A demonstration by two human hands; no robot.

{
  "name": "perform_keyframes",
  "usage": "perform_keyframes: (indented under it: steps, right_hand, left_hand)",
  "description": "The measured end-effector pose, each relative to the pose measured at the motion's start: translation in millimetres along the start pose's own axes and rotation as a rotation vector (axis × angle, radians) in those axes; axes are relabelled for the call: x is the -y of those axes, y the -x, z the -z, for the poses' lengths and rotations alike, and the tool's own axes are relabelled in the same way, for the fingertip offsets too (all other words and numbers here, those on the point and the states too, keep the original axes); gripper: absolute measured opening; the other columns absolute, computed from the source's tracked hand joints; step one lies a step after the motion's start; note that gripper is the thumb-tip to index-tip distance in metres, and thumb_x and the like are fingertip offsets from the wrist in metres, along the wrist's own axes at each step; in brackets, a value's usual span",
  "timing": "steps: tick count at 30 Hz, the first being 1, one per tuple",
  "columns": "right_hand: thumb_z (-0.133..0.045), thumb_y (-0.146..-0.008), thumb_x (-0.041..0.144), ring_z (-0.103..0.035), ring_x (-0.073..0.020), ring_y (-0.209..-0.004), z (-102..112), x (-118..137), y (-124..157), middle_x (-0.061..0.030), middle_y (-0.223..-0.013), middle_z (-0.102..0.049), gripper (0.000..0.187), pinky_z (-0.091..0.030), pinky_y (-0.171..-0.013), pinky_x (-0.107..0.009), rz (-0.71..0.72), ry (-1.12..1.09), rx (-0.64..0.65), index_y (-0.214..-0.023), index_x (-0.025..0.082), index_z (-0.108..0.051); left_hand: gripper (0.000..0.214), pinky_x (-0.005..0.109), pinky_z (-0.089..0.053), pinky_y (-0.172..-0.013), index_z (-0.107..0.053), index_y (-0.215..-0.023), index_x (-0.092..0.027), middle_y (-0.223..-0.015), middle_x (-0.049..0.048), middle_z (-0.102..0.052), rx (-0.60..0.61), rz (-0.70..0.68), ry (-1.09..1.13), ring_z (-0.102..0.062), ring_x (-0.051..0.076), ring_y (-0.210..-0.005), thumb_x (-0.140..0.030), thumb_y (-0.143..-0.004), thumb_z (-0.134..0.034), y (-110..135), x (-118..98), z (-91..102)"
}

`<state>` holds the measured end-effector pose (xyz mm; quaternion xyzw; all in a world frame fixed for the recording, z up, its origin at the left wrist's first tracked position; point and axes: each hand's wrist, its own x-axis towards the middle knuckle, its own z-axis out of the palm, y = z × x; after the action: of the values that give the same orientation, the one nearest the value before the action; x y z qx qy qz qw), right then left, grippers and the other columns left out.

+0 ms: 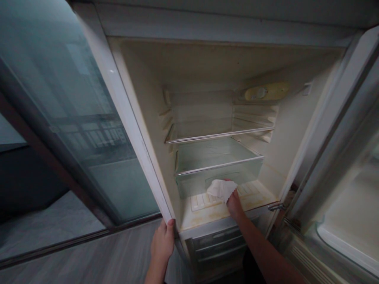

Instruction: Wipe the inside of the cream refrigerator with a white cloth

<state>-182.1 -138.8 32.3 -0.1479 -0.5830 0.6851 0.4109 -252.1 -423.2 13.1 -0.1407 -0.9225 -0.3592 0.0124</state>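
My right hand [234,204] reaches into the refrigerator, closed on a white cloth [220,189] with a scalloped edge. The cloth is in front of the clear drawer [189,184] and above the ribbed, yellow-stained floor [211,215] of the compartment; whether it touches either I cannot tell. Most of my right fingers are hidden by the cloth. Lower left, my left hand [162,240] grips the refrigerator's left front edge [167,211], thumb on the front face and fingers around the side.
A glass shelf [219,136] spans the compartment above the drawer. The yellowed light and dial housing [266,92] sits at the upper right. The refrigerator door [349,205] stands open on the right, near a metal hinge [276,206]. Sliding glass panels [97,138] are on the left.
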Motion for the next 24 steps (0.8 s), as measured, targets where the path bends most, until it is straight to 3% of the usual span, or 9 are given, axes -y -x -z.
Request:
perform_keyframes:
  steps: [8, 11, 16, 20, 24]
  right_hand:
    - [-0.063, -0.078, 0.044, -0.063, -0.0140, -0.088, 1, 6, 5, -0.0025, -0.104, -0.064, 0.069, -0.054, -0.078, -0.027, -0.042, -0.202, -0.006, -0.139, 0.025, -0.039]
    - [-0.065, -0.077, 0.044, -0.063, -0.0136, -0.082, 0, 8, 6, -0.0022, -0.102, -0.063, 0.072, -0.053, -0.072, -0.026, -0.061, -0.222, -0.001, -0.140, 0.024, -0.036]
    - [-0.059, -0.076, 0.040, -0.058, -0.0117, -0.068, 2, -2, 1, 0.0004, -0.088, -0.063, 0.056, -0.047, -0.057, -0.022, -0.119, -0.132, -0.005, -0.127, 0.022, -0.046]
    - [-0.061, -0.070, 0.038, -0.063, -0.0139, -0.083, 5, -20, -11, -0.0024, -0.095, -0.066, 0.045, -0.050, -0.066, -0.022, -0.108, -0.121, -0.032, -0.111, 0.021, -0.053]
    - [-0.065, -0.071, 0.041, -0.065, -0.0158, -0.088, 6, -28, -17, -0.0038, -0.102, -0.069, 0.045, -0.052, -0.070, -0.024, -0.130, -0.192, 0.004, -0.111, 0.022, -0.055]
  left_hand:
    - [0.068, 0.044, -0.050, -0.089, -0.063, -0.119, -0.016, -0.113, 0.0175, -0.073, 0.017, 0.008, -0.016, -0.065, 0.036, -0.113, -0.059, -0.094, -0.016, 1, -1, 0.7]
    - [0.068, 0.044, -0.050, -0.090, -0.063, -0.118, -0.016, -0.114, 0.0181, -0.072, 0.029, -0.004, 0.006, -0.064, 0.036, -0.115, -0.059, -0.094, -0.015, 1, -1, 1.0]
    - [0.068, 0.045, -0.049, -0.093, -0.063, -0.113, -0.016, -0.117, 0.0188, -0.071, 0.034, 0.001, 0.019, -0.061, 0.036, -0.120, -0.060, -0.094, -0.014, 0, 1, 0.1]
    - [0.070, 0.045, -0.049, -0.092, -0.063, -0.114, -0.016, -0.116, 0.0189, -0.071, 0.036, 0.013, 0.005, -0.063, 0.036, -0.117, -0.061, -0.093, -0.014, 1, 0, 0.9]
    - [0.070, 0.044, -0.049, -0.090, -0.063, -0.116, -0.015, -0.118, 0.0185, -0.071, 0.034, 0.004, 0.007, -0.064, 0.036, -0.115, -0.060, -0.093, -0.014, 2, -1, 2.1]
